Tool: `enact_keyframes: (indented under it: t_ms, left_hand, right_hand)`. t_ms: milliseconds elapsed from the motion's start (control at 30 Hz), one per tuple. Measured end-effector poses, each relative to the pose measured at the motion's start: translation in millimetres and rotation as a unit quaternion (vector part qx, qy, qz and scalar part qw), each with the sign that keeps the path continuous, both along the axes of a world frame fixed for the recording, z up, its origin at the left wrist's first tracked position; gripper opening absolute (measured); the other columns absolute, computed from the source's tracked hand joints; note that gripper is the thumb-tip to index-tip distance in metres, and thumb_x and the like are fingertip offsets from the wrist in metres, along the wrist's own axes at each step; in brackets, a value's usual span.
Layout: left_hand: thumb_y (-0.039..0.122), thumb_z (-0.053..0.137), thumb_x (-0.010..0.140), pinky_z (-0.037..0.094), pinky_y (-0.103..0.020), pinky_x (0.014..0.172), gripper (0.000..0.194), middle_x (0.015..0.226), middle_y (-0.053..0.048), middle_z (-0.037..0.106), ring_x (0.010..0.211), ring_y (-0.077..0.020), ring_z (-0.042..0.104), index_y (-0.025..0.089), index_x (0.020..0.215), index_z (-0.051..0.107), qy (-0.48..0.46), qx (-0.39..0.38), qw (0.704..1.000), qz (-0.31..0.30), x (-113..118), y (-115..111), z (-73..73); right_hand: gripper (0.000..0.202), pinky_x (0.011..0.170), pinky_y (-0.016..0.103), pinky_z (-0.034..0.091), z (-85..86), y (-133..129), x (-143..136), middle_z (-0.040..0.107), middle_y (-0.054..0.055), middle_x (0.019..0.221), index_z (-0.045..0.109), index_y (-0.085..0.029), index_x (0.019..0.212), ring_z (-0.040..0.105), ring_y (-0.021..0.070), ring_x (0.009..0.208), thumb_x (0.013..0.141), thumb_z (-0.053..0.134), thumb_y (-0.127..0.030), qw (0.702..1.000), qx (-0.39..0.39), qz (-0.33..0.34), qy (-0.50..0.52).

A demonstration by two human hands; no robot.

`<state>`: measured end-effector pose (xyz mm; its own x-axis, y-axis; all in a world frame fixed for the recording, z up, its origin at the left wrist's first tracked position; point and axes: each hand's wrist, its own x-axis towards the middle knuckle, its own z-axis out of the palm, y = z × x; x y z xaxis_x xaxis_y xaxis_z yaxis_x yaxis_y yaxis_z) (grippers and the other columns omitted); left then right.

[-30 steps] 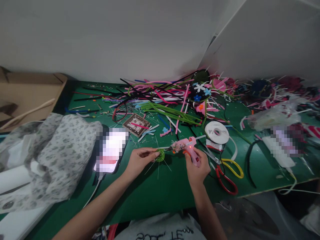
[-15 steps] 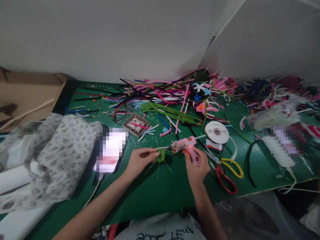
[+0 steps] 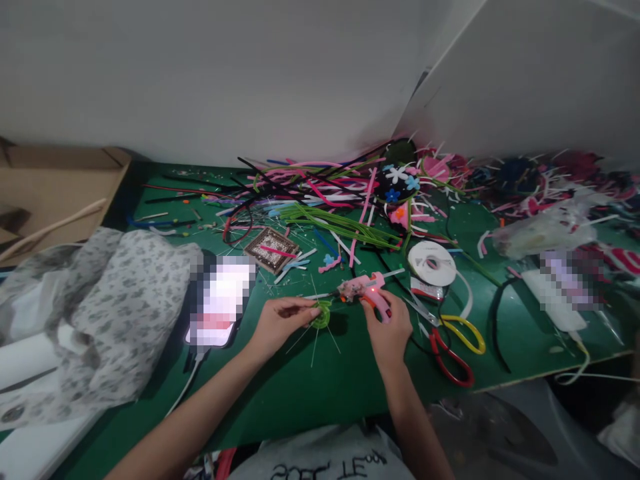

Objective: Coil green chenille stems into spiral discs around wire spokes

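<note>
My left hand (image 3: 281, 327) pinches the green coil (image 3: 323, 317), near side, left of the pink glue gun (image 3: 361, 287) my right hand (image 3: 391, 328) grasps — best held steady, skin off the nozzle (image 3: 335, 294), which perhaps touches

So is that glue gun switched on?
Apparently on: a small orange-red light glows on the glue gun, held in the right hand.

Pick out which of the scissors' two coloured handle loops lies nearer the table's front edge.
The red loop; the yellow loop lies farther back from that edge.
</note>
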<state>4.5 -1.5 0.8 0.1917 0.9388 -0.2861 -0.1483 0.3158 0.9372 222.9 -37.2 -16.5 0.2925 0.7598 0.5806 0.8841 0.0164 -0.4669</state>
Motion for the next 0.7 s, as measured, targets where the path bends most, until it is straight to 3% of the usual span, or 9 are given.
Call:
enact_keyframes:
  t_ms: [400, 533, 700]
  left_hand:
    - [0.022, 0.081, 0.06, 0.053, -0.027, 0.057, 0.016, 0.067, -0.006, 0.073, 0.054, -0.0148, 0.063, 0.018, 0.075, 0.077, -0.022, -0.015, 1.0, -0.015, 0.2, -2.1, 2.2]
    - [0.021, 0.082, 0.06, 0.053, -0.026, 0.057, 0.015, 0.067, -0.006, 0.073, 0.055, -0.0143, 0.063, 0.018, 0.074, 0.077, -0.037, -0.019, 0.999, -0.01, 0.6, -2.1, 1.4]
    - [0.021, 0.084, 0.059, 0.052, -0.022, 0.055, 0.017, 0.064, -0.003, 0.072, 0.054, -0.0116, 0.062, 0.017, 0.074, 0.077, -0.072, -0.036, 0.997, 0.002, 0.7, -1.1, -0.1]
  right_hand:
    - [0.029, 0.086, 0.044, 0.046, 3.8, 5.9, 2.4, 0.065, 0.014, 0.1, 0.06, -0.016, 0.1, 0.058, 0.0264, 0.097, 0.08, 0.067, -0.036, 0.999, 0.01, -0.019, -0.023]
    - [0.01, 0.085, 0.042, 0.047, 15.8, 0.7, -4.1, 0.066, 0.01, 0.097, 0.062, -0.019, 0.093, 0.061, 0.0228, 0.094, 0.085, 0.06, -0.022, 0.998, 0.059, 0.031, 0.002]
    - [0.008, 0.08, 0.038, 0.05, 23.3, -12.1, -21.7, 0.068, 0.007, 0.088, 0.064, -0.019, 0.091, 0.062, 0.0205, 0.087, 0.086, 0.058, -0.017, 0.987, 0.015, 0.118, 0.104]
